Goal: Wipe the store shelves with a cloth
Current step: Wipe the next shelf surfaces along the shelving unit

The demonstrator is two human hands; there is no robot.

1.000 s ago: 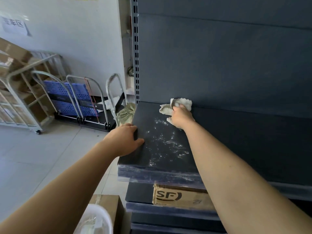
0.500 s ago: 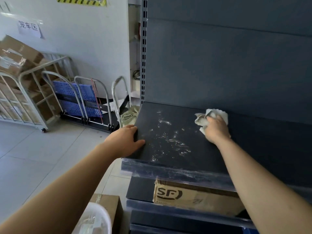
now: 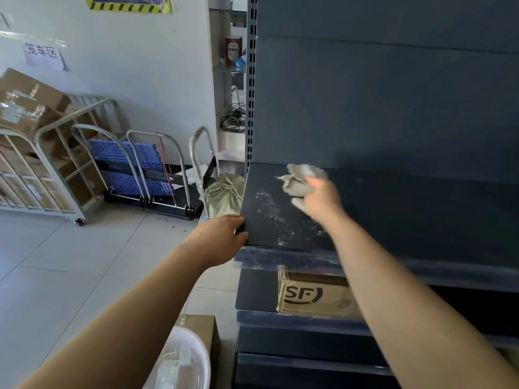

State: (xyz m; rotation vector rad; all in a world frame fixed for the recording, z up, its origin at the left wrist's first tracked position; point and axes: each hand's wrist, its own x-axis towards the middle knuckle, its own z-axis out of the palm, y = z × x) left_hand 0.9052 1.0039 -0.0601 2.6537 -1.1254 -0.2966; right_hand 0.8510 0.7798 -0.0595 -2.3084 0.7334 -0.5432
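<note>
Item 1, left: my left hand (image 3: 217, 238), fingers curled over the near left corner of the shelf (image 3: 407, 220), bracing.

Item 2: white smears (image 3: 276, 217) on the shelf's left part, running from mid-depth to the near edge. Not yet cleared, by my reckoning.

Item 3: cloth (image 3: 300, 179), pale, bunched, at the far left of the shelf top. Blur hides whether it is pressed down.

Item 4: my right hand (image 3: 320, 202), closed tight round the cloth.

Item 5, right: the remaining shelf top, dark, no marks visible.

Item 6, below: lower shelves, one carrying a cardboard box (image 3: 311, 296). Judged outstanding.

Task status: early.
</note>
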